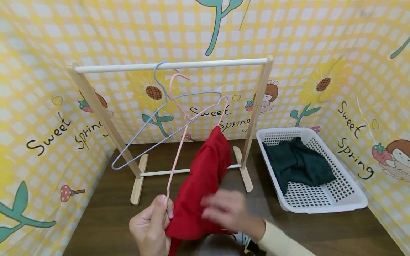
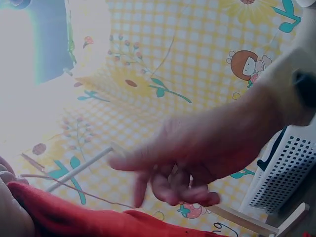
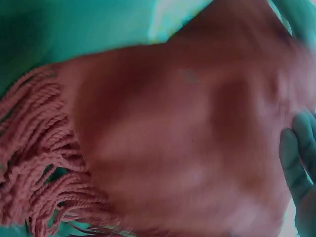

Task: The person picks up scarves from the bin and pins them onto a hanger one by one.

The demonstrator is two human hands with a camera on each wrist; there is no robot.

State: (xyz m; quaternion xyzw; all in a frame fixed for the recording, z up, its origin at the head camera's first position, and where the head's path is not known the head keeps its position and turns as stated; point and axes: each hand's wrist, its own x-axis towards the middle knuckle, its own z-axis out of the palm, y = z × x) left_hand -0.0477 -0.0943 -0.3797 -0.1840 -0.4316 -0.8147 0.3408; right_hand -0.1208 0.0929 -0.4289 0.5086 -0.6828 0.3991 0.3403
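Landmark: the rack, standing on the desk.

- Blue hanger: hooked over the rack's top rail, bare, its lower corner reaching out past the rack's left leg.
- Left hand: in front of the rack, grip clenched round the near corner of the pink hanger.
- Pink hanger: held before the rack's middle, tilted, near corner low; its hook appears free of the rail.
- Red scarf: in front of the rack, right of centre, draped along the pink hanger's lower bar; the right wrist view shows a tasselled end.
- Right hand: in front of the rack's right leg, motion-blurred beside the scarf. Grip looks released, holding nothing; contact with the cloth cannot be told.
- White basket: right of the rack, a dark green cloth inside.

Technique (judgement): hold the left corner firmly so the hanger does not twist. Smooth the bunched cloth along the bar with flat right fingers, evening both drops; pulling one side risks dragging the scarf off.
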